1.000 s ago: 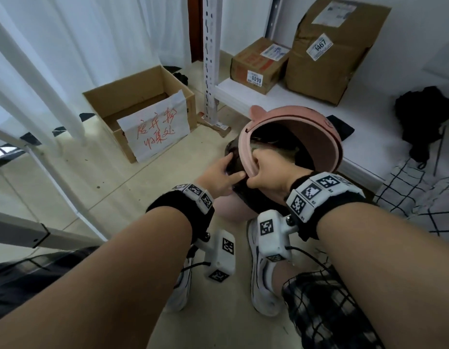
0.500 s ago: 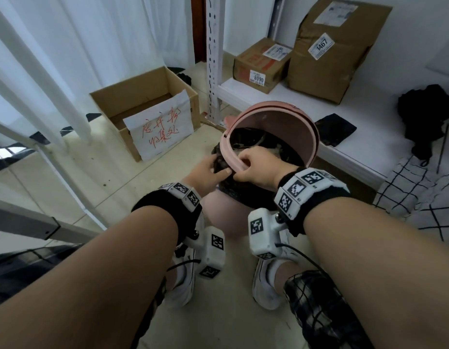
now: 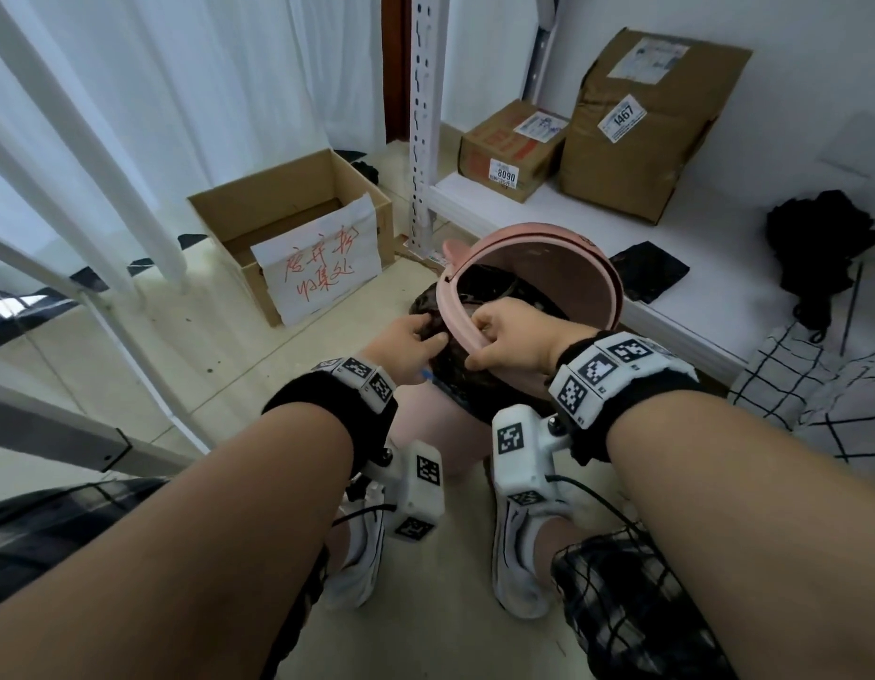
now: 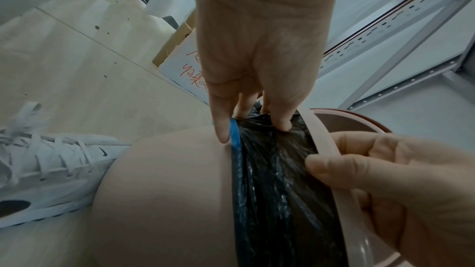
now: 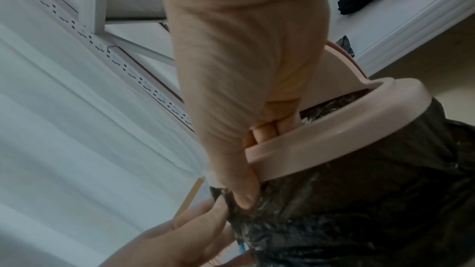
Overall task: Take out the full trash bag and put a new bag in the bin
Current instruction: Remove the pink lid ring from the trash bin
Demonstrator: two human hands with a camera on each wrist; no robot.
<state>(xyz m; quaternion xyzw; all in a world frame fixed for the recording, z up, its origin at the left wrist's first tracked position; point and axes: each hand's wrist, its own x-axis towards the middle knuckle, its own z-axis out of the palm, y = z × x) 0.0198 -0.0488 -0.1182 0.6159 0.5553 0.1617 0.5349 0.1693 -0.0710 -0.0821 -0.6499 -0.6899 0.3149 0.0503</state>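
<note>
A pink bin (image 3: 425, 429) stands on the floor between my feet, lined with a full black trash bag (image 3: 455, 380) whose edge folds over the rim. A pink ring (image 3: 452, 316) that sits on the rim is tilted up at its near side, with the lid (image 3: 563, 267) raised behind it. My right hand (image 3: 479, 341) grips the ring (image 5: 321, 143) at its near edge, fingers inside and thumb outside. My left hand (image 3: 428, 333) pinches the bag's folded edge (image 4: 277, 170) beside its blue drawstring (image 4: 235, 135). A flat black folded bag (image 3: 649, 277) lies on the shelf behind.
An open cardboard box (image 3: 298, 213) with a handwritten paper sign stands on the floor at the left. A white perforated shelf post (image 3: 423, 139) rises behind the bin. The low white shelf (image 3: 720, 306) carries two parcels (image 3: 641, 125) and dark cloth (image 3: 818, 247). White frame bars (image 3: 106, 311) cross the left side.
Both hands keep their holds at the bin's near rim. The head view has shifted, so the bin and hands sit slightly lower and further left than before.
</note>
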